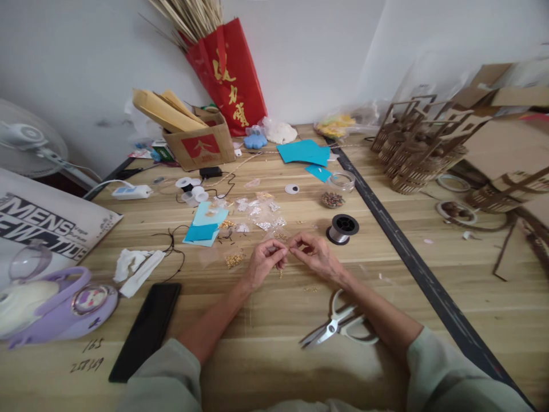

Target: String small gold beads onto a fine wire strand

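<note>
My left hand and my right hand meet fingertip to fingertip over the middle of the wooden table, each in a pinch. What lies between the fingertips is too small to make out. A small gold piece hangs just below my left fingers, and a thin clear line trails down beside my left wrist. Gold beads lie left of my left hand, with a few more below my right hand. Beyond the hands are small bags of silvery pieces.
Scissors lie partly open by my right forearm. A wire spool and a bead jar stand beyond my right hand. A black phone and a purple bottle are at left, wooden baskets at right.
</note>
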Action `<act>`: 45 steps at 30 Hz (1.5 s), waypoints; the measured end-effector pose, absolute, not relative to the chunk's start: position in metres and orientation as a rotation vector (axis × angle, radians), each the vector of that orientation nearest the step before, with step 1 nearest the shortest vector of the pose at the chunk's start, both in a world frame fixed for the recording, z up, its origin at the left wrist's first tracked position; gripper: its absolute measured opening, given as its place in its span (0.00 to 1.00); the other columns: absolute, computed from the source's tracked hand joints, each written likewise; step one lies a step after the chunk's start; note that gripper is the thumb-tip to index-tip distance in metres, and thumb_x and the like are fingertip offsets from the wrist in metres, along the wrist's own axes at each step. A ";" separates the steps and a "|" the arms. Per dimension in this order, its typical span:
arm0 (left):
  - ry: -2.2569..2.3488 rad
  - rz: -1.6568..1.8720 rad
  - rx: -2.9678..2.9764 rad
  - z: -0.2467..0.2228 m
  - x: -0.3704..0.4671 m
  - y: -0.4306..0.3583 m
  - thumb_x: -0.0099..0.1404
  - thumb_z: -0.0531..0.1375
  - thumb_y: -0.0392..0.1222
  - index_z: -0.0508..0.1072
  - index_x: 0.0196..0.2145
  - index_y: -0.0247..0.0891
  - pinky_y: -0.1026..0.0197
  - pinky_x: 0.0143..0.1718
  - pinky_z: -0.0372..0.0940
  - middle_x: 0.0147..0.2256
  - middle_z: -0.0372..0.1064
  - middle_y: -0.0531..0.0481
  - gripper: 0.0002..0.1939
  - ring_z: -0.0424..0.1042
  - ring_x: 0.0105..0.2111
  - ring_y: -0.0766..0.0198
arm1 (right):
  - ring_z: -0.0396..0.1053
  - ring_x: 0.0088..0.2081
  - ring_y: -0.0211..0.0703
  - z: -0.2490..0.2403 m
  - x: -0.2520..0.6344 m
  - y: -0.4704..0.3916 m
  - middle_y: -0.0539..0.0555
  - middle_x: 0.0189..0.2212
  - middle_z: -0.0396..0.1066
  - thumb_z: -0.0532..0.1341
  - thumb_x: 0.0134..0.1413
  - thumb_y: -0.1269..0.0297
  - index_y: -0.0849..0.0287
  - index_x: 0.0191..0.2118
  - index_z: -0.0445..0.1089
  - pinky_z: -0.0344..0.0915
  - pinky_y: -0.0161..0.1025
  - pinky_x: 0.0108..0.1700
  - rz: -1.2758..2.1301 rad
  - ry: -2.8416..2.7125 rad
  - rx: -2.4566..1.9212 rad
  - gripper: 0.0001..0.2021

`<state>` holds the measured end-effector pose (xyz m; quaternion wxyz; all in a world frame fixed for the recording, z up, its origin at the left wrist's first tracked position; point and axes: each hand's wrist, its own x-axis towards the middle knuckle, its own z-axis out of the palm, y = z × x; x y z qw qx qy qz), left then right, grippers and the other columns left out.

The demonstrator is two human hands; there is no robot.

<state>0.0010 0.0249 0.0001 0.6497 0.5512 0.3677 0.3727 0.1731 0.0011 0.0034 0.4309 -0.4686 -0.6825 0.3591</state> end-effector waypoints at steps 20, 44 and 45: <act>0.848 0.850 1.276 0.002 0.001 0.025 0.55 0.64 0.47 0.69 0.28 0.33 0.67 0.22 0.62 0.20 0.68 0.54 0.13 0.65 0.18 0.71 | 0.70 0.30 0.39 0.001 0.175 0.002 0.53 0.30 0.74 0.58 0.54 0.65 0.63 0.36 0.71 0.66 0.33 0.31 0.923 -1.728 -1.210 0.08; 0.826 0.854 1.311 -0.004 0.000 0.027 0.56 0.63 0.47 0.70 0.30 0.33 0.68 0.22 0.63 0.26 0.71 0.49 0.12 0.68 0.22 0.69 | 0.69 0.29 0.37 0.007 0.173 -0.001 0.53 0.28 0.72 0.53 0.59 0.65 0.60 0.35 0.65 0.62 0.32 0.29 0.898 -1.801 -1.167 0.06; 0.827 0.854 1.310 -0.004 0.000 0.027 0.56 0.63 0.46 0.70 0.30 0.33 0.68 0.22 0.63 0.26 0.71 0.50 0.12 0.68 0.22 0.69 | 0.69 0.29 0.38 0.008 0.173 -0.001 0.53 0.28 0.72 0.53 0.59 0.65 0.60 0.36 0.65 0.63 0.32 0.29 0.912 -1.781 -1.170 0.06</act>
